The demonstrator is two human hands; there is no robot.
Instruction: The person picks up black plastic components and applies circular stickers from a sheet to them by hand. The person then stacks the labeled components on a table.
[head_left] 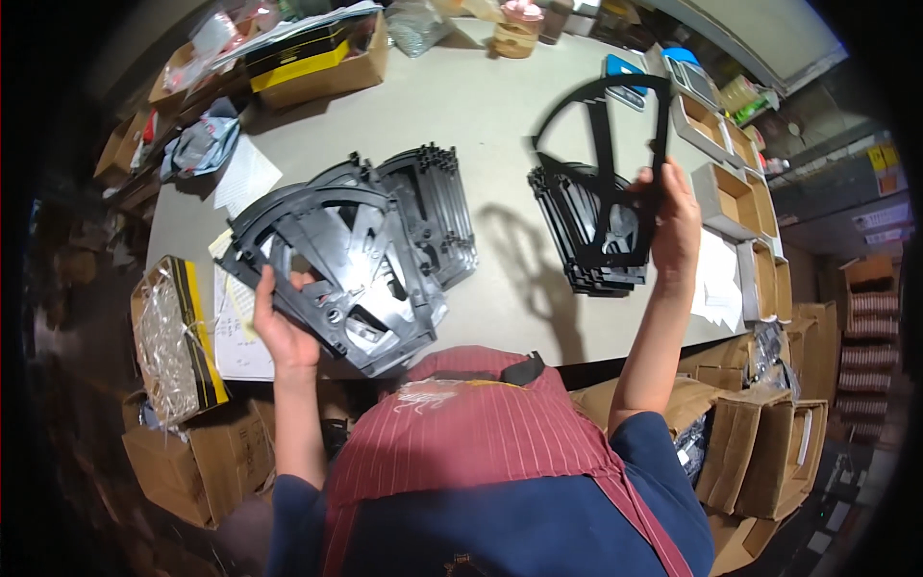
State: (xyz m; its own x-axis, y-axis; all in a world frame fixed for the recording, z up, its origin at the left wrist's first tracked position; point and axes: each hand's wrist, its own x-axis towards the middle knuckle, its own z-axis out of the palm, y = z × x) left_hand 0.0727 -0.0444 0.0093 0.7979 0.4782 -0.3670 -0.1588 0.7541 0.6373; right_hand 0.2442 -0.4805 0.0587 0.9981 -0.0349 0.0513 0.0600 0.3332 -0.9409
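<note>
My right hand (676,221) grips a thin black fan-shaped plastic frame (603,144) by its right edge. The frame is raised over a stack of similar black plastic parts (567,236) on the right half of the table. On the left, my left hand (286,322) is closed round the edge of a larger black fan-shaped plastic part (351,250), glossy in its middle and tilted toward me. Behind that part stands another stack of black plastic parts (447,212), partly hidden by it.
Small open cardboard boxes (728,197) line the table's right side, with paper sheets (716,284) beside them. A box of clear plastic pieces (168,337) sits at the left edge. Across the back are a cardboard box (332,77), a pink-lidded jar (517,34) and a blue device (627,77).
</note>
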